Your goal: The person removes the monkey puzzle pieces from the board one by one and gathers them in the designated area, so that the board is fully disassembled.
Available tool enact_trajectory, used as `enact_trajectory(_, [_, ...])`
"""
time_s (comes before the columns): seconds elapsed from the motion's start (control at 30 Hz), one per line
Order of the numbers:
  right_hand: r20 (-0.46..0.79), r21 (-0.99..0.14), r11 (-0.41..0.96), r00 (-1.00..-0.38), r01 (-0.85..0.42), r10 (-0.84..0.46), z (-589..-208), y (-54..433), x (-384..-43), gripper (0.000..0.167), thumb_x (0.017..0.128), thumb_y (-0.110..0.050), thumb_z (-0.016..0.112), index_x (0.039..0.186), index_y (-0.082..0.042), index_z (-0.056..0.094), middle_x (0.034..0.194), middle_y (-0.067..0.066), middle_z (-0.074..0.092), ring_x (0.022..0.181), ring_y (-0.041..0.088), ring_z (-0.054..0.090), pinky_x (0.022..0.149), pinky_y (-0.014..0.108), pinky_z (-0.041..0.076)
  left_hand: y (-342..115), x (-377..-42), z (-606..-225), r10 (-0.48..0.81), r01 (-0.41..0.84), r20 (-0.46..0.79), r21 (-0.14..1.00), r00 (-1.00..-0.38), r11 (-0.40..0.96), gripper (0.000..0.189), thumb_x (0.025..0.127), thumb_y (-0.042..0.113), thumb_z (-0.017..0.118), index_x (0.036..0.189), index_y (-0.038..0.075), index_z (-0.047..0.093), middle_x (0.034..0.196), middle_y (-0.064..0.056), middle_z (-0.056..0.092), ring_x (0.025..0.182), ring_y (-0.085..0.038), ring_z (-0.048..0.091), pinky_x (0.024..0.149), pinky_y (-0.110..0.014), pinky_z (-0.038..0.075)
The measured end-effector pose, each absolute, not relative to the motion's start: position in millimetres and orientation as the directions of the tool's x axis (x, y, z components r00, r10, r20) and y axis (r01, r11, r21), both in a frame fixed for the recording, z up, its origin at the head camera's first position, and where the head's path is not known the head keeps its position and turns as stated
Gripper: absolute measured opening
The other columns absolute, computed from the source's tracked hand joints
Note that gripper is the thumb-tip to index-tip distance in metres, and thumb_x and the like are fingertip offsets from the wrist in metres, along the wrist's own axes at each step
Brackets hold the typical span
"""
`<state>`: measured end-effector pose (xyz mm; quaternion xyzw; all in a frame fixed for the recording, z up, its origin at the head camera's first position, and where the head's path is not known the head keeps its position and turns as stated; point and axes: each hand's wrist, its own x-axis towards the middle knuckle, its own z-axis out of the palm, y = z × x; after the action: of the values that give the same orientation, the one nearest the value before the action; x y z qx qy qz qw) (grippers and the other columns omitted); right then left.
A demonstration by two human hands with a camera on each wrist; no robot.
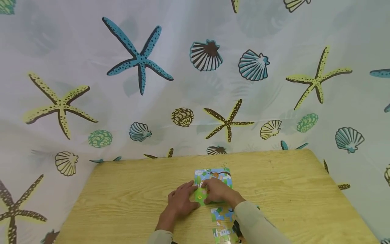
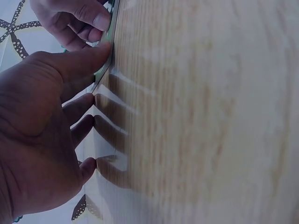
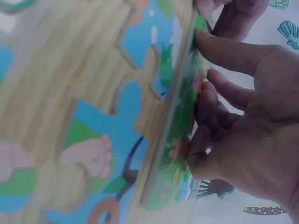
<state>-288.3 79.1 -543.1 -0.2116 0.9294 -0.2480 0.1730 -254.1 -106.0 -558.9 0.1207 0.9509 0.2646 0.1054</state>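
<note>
A picture puzzle board (image 1: 199, 202) with a blue and green scene lies flat on the wooden table. Along its left edge rests my left hand (image 1: 181, 200), its fingers fairly straight and fingertips down at the border; in the left wrist view its thumb touches the board's side. My right hand (image 1: 217, 190) is over the middle of the board, thumb and index fingertip on the surface and the other fingers curled in. Whether a piece is between them I cannot tell. Loose jigsaw pieces (image 3: 100, 140) lie just in front of the board, partly under my right forearm.
The wooden table (image 1: 128, 189) reaches back to a hanging cloth (image 1: 182, 88) printed with starfish and shells, which also runs down both sides. More puzzle pieces (image 1: 221, 232) lie near the front, beside the right sleeve (image 1: 256, 223).
</note>
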Motion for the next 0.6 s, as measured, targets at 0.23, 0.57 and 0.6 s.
enact_trajectory(0.23, [-0.249, -0.56, 0.788, -0.854, -0.257, -0.456, -545, 76, -288, 0.051, 0.075, -0.018, 0.083, 0.115, -0.014, 0.054, 0.1, 0.0, 0.056, 0.084, 0.013, 0.054, 0.077, 0.032, 0.049, -107, -253, -559, 0.3, 0.175, -0.154, 0.536, -0.941, 0.826, 0.061, 0.085, 0.033, 0.074, 0.141, 0.019, 0.051, 0.157, -0.004, 0.035, 0.145, -0.032, 0.028, 0.109, -0.069, 0.019])
enact_trajectory(0.57, [-0.106, -0.619, 0.707, -0.855, -0.342, -0.507, -546, 84, -280, 0.044, 0.082, -0.014, 0.078, 0.117, -0.014, 0.051, 0.092, 0.0, 0.06, 0.075, 0.009, 0.053, 0.07, 0.027, 0.047, -107, -254, -559, 0.291, 0.178, -0.142, 0.524, -0.946, 0.833, 0.062, 0.085, 0.032, 0.074, 0.141, 0.019, 0.051, 0.157, -0.004, 0.035, 0.145, -0.032, 0.028, 0.109, -0.068, 0.019])
enact_trajectory(0.6, [-0.091, -0.638, 0.691, -0.858, -0.34, -0.505, -547, 86, -279, 0.041, 0.084, -0.012, 0.074, 0.118, -0.014, 0.051, 0.091, 0.0, 0.061, 0.074, 0.009, 0.053, 0.07, 0.026, 0.047, -107, -254, -559, 0.291, 0.178, -0.141, 0.521, -0.946, 0.834, 0.062, 0.085, 0.032, 0.074, 0.141, 0.019, 0.051, 0.157, -0.004, 0.035, 0.145, -0.032, 0.029, 0.109, -0.068, 0.019])
